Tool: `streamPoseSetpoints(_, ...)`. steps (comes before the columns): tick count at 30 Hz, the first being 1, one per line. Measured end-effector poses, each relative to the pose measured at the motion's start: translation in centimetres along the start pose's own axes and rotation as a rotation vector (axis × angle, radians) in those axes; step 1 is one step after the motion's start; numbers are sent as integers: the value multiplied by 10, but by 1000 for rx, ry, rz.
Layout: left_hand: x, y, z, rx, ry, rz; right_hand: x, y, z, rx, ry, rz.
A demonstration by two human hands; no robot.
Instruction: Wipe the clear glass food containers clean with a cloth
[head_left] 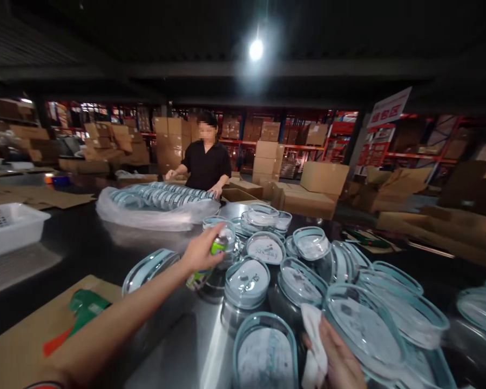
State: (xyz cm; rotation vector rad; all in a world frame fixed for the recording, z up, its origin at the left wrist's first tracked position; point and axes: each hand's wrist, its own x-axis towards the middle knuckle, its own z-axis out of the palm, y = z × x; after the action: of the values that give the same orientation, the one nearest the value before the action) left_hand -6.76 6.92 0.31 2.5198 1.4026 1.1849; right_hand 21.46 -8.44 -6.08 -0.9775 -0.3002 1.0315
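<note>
My left hand (202,249) is wrapped round a green spray can (199,277), which tilts over the dark, shiny table. In my right hand (339,354), at the bottom right of centre, is a crumpled white cloth (316,351). Near that hand lies a clear oval container with a pale blue rim (266,354) and printed paper inside. A bigger oval container (362,324) sits just beyond the right fingers. Between my hands stands a short stack of similar round-cornered containers (247,286), with several more spread behind and to the right.
Across the table a co-worker in a black shirt (207,162) handles rows of containers in a plastic bag (157,208). A white basket (14,229) stands at the left. A green tape dispenser (87,308) lies on cardboard below my left forearm. Cardboard boxes (303,200) stand behind.
</note>
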Motion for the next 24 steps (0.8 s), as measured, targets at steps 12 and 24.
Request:
streamPoseSetpoints(12, -19, 75, -8, -88, -427, 275, 0, 20, 102, 62, -257, 26)
streamPoseSetpoints(24, -21, 75, -5, -606, -702, 211, -4, 7, 98, 18, -370, 124)
